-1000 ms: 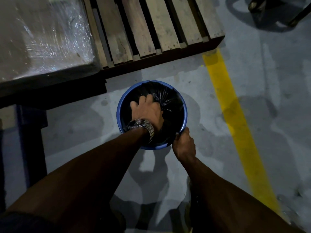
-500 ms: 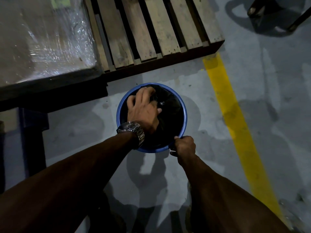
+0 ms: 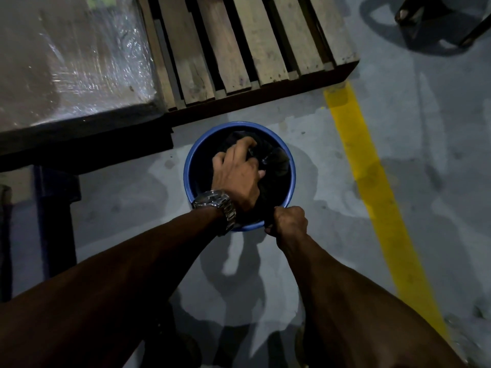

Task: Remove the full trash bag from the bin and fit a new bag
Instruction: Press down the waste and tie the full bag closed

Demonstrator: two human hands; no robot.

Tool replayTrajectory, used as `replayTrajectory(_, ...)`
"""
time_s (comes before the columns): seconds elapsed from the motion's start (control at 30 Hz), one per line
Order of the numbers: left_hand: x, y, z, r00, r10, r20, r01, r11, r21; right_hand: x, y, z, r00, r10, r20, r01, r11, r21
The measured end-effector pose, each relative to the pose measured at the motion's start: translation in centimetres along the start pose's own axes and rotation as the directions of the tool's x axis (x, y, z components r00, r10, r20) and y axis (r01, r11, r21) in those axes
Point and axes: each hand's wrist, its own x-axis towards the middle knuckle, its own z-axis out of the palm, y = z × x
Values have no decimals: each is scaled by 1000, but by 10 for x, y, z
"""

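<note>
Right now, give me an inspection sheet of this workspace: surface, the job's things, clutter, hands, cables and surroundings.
Surface: grey concrete floor with pale patches and a yellow line painted across it.
Job's things: blue bin standing upright on the floor; black trash bag inside it, bunched toward the middle.
Clutter: nothing seen on the floor around the bin.
Hands: left hand inside the bin, fingers curled into the bag; right hand at the near rim, fist closed on the bag's edge. A metal watch is on the left wrist.
Cables: nothing seen.
Surroundings: wooden pallet just beyond the bin; plastic-wrapped load to its left; dark chair legs at top right.
</note>
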Motion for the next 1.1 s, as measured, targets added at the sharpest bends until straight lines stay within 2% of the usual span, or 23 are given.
replayTrajectory(0.07,0,0,1,999,29,23,-29,1000,-1,1,-1,1,1000,7,-11,-7,1000,0)
replayTrajectory(0.17,4,-3,1,1000,-5,23,5,1000,-7,-1,-3,-1,992,70,-109,-75,996,-44)
replayTrajectory(0.27,11,-6,-3,999,-31,30,32,999,-19,-5,-4,1,986,145,-82,-138,986,89)
replayTrajectory(0.5,22,-18,-14,998,-48,41,49,999,-10,3,-17,-5,1000,-13,-1,13,980,199)
replayTrajectory(0.57,24,-18,-15,996,-63,69,69,995,-76,1,-24,-3,998,-58,-15,59,993,101)
replayTrajectory(0.63,25,-14,-15,994,-67,88,78,988,-134,2,-30,-2,990,-97,-100,87,991,-97)
replayTrajectory(0.73,28,-11,-19,995,-70,68,81,981,-178,5,-31,-2,979,-96,-178,46,962,-268)
replayTrajectory(0.93,17,-22,-17,988,-149,41,154,950,-270,8,-22,-3,974,-57,-218,-21,941,-339)
replayTrajectory(1.1,12,-12,-10,1000,-19,22,25,951,-308,2,-9,0,978,41,-206,-93,964,-250)
